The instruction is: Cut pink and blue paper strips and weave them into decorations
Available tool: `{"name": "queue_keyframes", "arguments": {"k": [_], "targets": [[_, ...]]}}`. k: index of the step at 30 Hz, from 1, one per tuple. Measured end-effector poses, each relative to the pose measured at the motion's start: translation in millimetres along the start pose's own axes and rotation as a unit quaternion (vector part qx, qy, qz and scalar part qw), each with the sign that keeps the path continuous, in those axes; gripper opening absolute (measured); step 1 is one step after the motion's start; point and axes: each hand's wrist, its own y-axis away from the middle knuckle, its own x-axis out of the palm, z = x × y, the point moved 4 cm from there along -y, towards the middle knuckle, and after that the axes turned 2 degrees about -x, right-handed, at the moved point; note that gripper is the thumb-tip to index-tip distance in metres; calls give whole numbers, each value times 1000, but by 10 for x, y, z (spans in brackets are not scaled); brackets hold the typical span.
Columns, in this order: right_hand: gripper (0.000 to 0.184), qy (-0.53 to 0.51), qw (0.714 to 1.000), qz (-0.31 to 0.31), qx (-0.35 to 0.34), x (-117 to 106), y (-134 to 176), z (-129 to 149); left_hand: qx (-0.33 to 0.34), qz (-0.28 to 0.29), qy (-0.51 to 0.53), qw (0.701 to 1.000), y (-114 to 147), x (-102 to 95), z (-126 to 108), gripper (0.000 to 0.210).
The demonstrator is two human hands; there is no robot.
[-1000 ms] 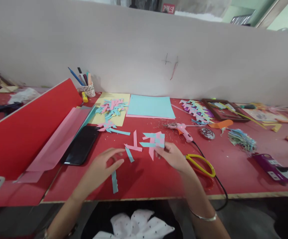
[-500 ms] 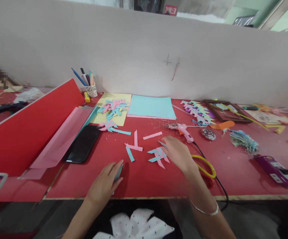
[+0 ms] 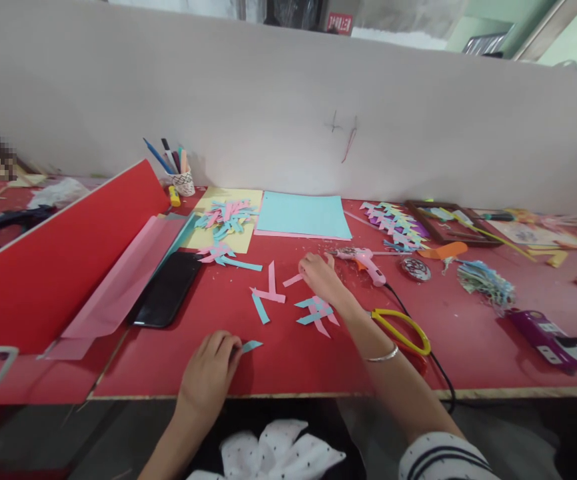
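Now, on the red counter [image 3: 293,370], the left hand [image 3: 211,367] grips a narrow light-blue paper strip [image 3: 252,346] near the near edge, while the right hand [image 3: 321,277] pinches a flat pink paper strip [image 3: 292,281] beyond the woven pink-and-blue paper piece [image 3: 319,309].

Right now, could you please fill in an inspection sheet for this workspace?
Surface: red tabletop, with crumbs near the pink glue gun.
Work pieces: woven pink-and-blue paper piece lying on the table; loose paper strips to its left.
Left hand: holding a blue paper strip.
Right hand: fingers over a pink paper strip; grip unclear.
Clutter: black phone, pen cup.
Cables: black cable from the glue gun hangs over the table's front edge.
Surroundings: pale partition behind, bearing dark and reddish marks.
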Motion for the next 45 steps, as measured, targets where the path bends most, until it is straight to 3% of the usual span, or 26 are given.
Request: {"name": "queue_keyframes", "arguments": {"k": [4,7,11,15,20,25,29,34,42,45], "targets": [[23,-67,997,-8,-37,-80,0,113,-7,69,62,996,-67,-1,24,26],[20,-118,988,34,-96,-77,-28,238,-62,82,149,984,-141,-56,79,19],[17,-132,977,75,-150,18,-89,360,-129,56,267,953,-327,-165,146,18],[58,-99,970,105,-197,92,-166,440,-163,0,336,928,-568,-281,199,25],[46,-70,962,136,-225,81,-228,499,-217,28,422,880,-782,-263,234,33],[24,-85,966,121,-211,110,-159,526,-256,68,531,805,-912,-130,228,27],[9,-92,974,91,-187,180,-65,529,-253,66,541,799,-1009,-32,237,7],[7,-108,980,53,-158,217,40,497,-270,61,547,790,-1140,114,274,12],[22,-205,971,-20,-118,276,161,443,-270,40,578,769,-1191,266,349,7],[18,-224,969,-35,-103,223,125,393,-258,36,598,758,-1187,250,360,5]]}}
